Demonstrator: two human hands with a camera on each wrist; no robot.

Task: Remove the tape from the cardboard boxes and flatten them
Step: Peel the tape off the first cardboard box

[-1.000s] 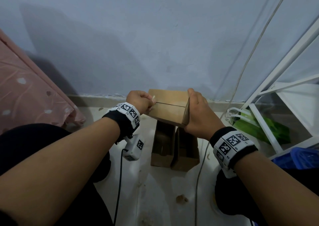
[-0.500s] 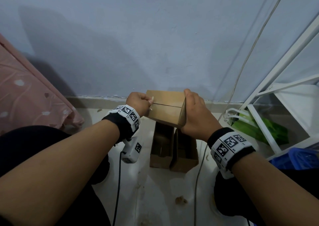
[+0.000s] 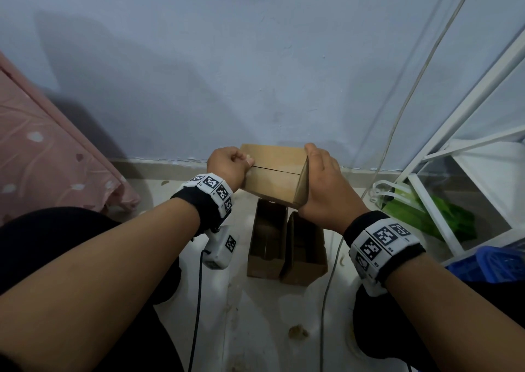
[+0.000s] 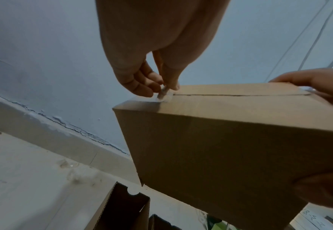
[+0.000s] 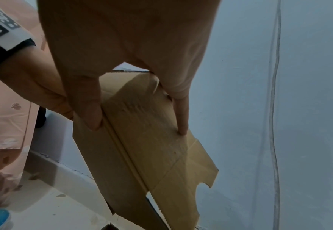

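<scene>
Cardboard box hangs between our hands, our right hand clasping its right end while our left hand pinches the clear tape at its left end, and two more open boxes lie below our wrists.

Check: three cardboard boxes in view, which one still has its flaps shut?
The box held up in both hands: its top flaps meet at a closed seam, left hand pinching tape at its end. The two boxes on the floor stand open-topped.
</scene>
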